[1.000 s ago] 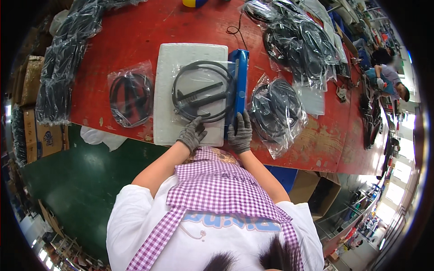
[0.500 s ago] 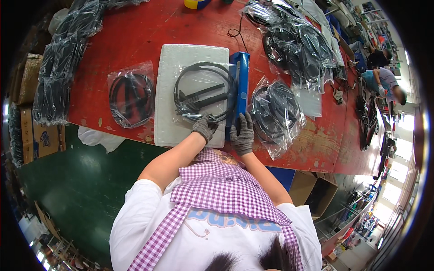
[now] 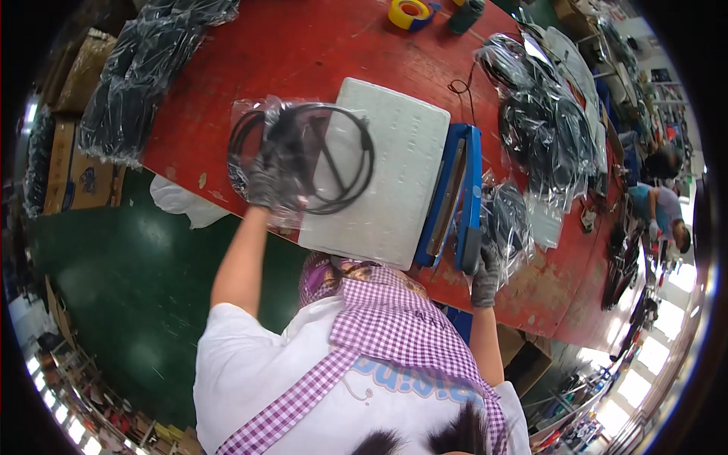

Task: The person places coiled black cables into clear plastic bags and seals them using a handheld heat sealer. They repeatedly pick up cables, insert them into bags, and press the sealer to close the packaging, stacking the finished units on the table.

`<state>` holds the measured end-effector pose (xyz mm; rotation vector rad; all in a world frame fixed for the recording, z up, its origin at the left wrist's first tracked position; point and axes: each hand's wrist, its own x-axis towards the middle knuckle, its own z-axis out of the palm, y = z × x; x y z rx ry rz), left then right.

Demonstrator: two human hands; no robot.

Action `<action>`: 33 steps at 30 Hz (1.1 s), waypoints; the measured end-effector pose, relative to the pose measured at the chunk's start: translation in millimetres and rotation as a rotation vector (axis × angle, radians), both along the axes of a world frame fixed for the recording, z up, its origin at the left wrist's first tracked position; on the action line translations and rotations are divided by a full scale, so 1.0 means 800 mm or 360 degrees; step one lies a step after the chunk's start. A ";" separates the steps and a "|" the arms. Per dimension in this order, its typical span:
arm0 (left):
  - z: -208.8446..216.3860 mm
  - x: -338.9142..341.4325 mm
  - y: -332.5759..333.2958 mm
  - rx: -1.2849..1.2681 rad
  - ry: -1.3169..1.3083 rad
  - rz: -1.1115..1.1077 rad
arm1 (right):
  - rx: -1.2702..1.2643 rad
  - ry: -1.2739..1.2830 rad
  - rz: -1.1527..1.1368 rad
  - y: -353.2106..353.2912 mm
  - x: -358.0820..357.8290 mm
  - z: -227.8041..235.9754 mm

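Observation:
My left hand (image 3: pixel 265 178), in a grey glove, is closed on a clear plastic bag of coiled black cable (image 3: pixel 353 193). Motion blurs that bag, which hangs over the left part of a white foam board (image 3: pixel 394 152). Another bagged cable (image 3: pixel 241 144) lies on the red table beneath that hand, partly covered. To the board's right stands a blue bag sealer (image 3: pixel 441 208), its arm lifted away from its base. My gloved right hand (image 3: pixel 485 277) is by the arm's near end, fingers closed on the edge of a bagged black cable (image 3: pixel 509 220); its fingertips are partly hidden.
Bagged black goods (image 3: pixel 129 98) are stacked at the far left. More bagged cables (image 3: pixel 546 129) heap up at the right, beside flat clear bags (image 3: pixel 544 220). A yellow tape roll (image 3: pixel 409 14) sits at the back. Another person (image 3: pixel 663 212) is at the far right.
My left hand has carried the bagged cable leftward, off the sealer. The sealer's arm has come up. My right hand has gone from the sealer to the bags on its right. The view has turned.

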<state>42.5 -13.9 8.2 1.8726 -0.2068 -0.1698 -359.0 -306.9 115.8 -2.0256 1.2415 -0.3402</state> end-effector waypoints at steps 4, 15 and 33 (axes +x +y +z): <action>-0.067 0.139 0.114 0.0359 0.0305 0.0015 | -0.0668 0.0602 0.0146 -0.016 -0.025 -0.061; -0.110 0.159 0.139 0.0845 0.0195 0.0150 | 0.1042 -0.0132 -0.0430 0.014 -0.106 -0.089; 0.006 -0.057 -0.041 0.1343 -0.0807 -0.0903 | 0.1346 -0.0567 -0.2246 -0.082 -0.197 -0.125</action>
